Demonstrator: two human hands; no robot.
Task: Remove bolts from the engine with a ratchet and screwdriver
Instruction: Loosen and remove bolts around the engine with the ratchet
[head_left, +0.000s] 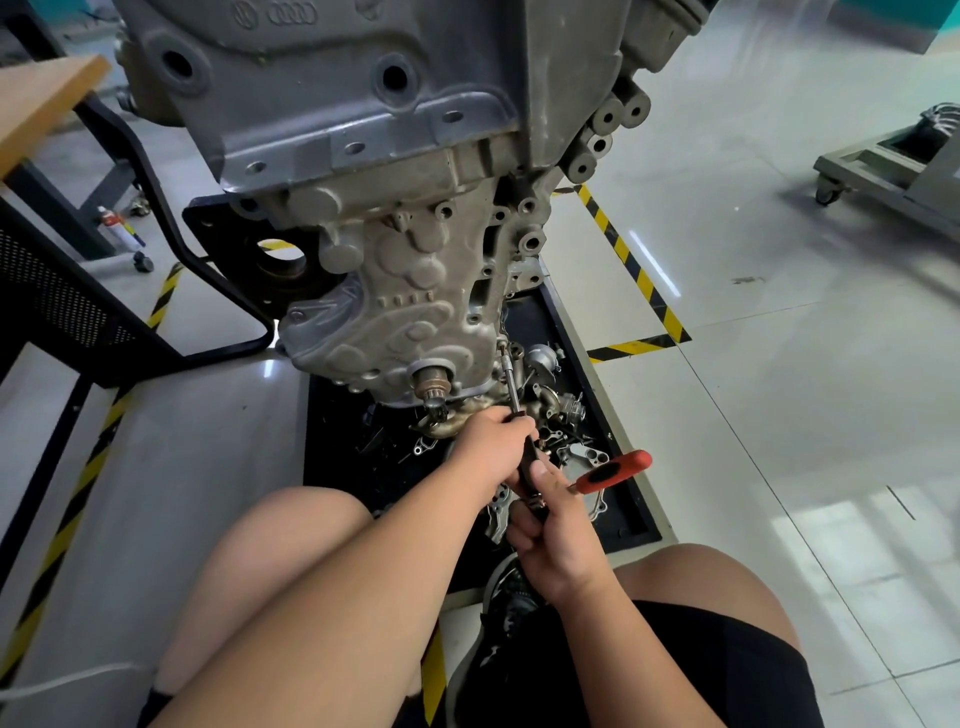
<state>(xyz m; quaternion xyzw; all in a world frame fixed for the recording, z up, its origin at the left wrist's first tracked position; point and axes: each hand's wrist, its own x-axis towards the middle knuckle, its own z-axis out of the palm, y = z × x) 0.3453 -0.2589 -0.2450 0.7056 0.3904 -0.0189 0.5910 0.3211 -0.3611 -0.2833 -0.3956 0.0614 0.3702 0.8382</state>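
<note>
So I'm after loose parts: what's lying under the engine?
A black tray with loose metal parts. The left hand, right hand, ratchet and engine cover part of it, so more may be hidden.

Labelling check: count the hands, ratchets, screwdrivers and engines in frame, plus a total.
Hands: 2 (left hand, right hand)
Ratchet: 1
Screwdriver: 1
Engine: 1
Total: 5
</note>
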